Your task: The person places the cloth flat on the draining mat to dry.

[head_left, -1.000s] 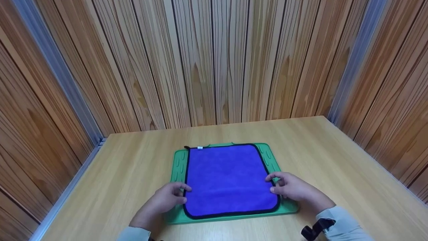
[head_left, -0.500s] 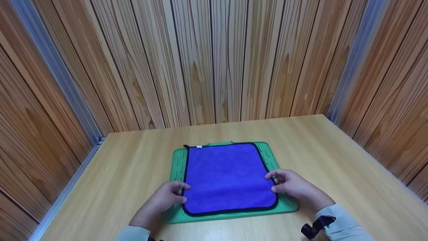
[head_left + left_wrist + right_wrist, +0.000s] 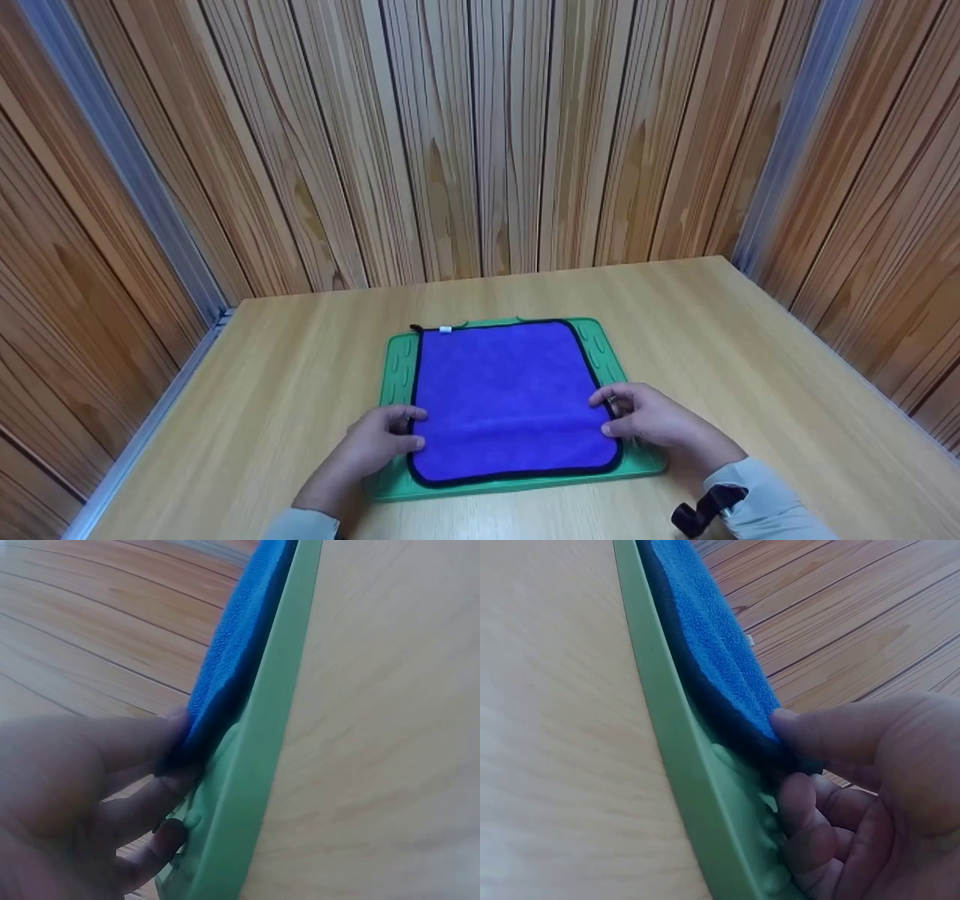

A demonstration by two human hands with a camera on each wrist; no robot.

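Note:
A blue-violet cloth (image 3: 502, 390) with a black border lies spread over a green board (image 3: 401, 367) with raised oval bumps along its sides. A small white tag (image 3: 445, 330) shows on the cloth's far edge, near the left corner. My left hand (image 3: 379, 440) pinches the left border towards the near end, thumb above and fingers under it in the left wrist view. On the opposite border, my right hand (image 3: 649, 415) grips the cloth the same way, its fingers curled beneath the edge (image 3: 739, 727). A shallow crease runs across the cloth between the two hands.
The board rests on a light wooden table (image 3: 300, 360). Wood-plank walls (image 3: 510, 150) stand behind and at both sides, with metal posts (image 3: 787, 135) in the corners. A black strap (image 3: 709, 510) sits on the right sleeve.
Both hands keep their places at the cloth's side borders. My right hand has shifted very slightly to the left, and the cloth and board look nearly the same.

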